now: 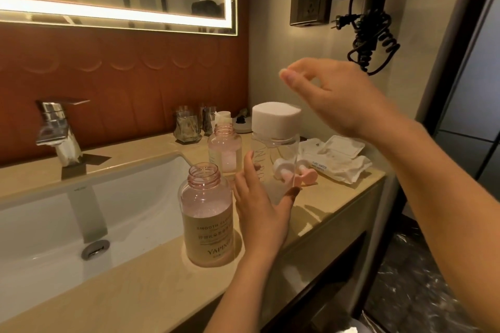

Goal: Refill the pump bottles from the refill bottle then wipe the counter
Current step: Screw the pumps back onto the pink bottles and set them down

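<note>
A clear refill bottle [278, 154] with a white cap [276, 116] stands upright on the beige counter [140, 297]. My left hand [259, 205] grips its lower body, thumb showing through the plastic. My right hand [335, 97] hovers above and right of the cap, fingers loosely bent, holding nothing. A pink pump bottle [207, 213] with a tan label stands uncapped at the sink's right edge, partly full. A second uncapped pink bottle [224, 149] stands behind it. Two pink-and-white pump heads [295, 173] lie on the counter behind the refill bottle.
A white sink [89, 213] with a chrome tap [58, 132] fills the left. An opened pack of white wipes [335, 159] lies at the counter's right end. Glass tumblers [188, 124] stand by the back wall. A hairdryer cord [376, 43] hangs on the right wall.
</note>
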`<state>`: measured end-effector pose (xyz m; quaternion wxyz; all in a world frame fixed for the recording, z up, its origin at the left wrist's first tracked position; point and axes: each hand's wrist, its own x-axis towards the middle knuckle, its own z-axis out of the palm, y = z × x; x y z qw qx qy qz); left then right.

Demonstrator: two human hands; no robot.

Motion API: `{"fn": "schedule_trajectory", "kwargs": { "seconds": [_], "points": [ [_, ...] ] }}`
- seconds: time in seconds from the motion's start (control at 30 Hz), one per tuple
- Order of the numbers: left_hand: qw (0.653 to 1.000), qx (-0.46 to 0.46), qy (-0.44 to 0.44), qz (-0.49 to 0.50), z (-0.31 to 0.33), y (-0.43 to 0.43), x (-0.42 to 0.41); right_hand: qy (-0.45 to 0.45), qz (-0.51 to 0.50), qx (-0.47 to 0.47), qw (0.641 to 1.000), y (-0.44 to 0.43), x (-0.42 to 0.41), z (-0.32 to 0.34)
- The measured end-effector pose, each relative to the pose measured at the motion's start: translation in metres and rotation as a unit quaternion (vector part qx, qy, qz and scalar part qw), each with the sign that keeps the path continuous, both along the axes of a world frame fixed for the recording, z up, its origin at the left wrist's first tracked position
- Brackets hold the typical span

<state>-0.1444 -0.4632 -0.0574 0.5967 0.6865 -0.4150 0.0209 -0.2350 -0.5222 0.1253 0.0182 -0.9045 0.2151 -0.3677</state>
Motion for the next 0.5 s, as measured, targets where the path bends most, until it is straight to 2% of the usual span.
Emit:
{"fn": "schedule_trajectory", "kwargs": {
  "seconds": [0.17,0.23,0.33,0.4,0.5],
  "points": [
    [1.0,0.0,0.001,-0.008,0.001,0.001,0.0,0.102,0.128,0.085,0.983,0.0,0.018,-0.014],
    [1.0,0.002,0.004,-0.008,0.001,0.0,0.0,0.096,0.109,0.081,0.986,0.004,0.015,-0.017],
    [1.0,0.004,0.003,-0.006,0.0,0.0,0.0,0.066,0.013,-0.014,0.998,0.01,0.004,-0.01],
    [1.0,0.002,0.004,-0.005,-0.001,-0.001,0.001,0.016,-0.034,-0.067,0.997,0.009,-0.004,-0.005],
    [1.0,-0.003,0.004,-0.002,-0.002,-0.001,0.001,-0.046,-0.032,-0.074,0.996,0.003,-0.005,-0.002]
  ]
}}
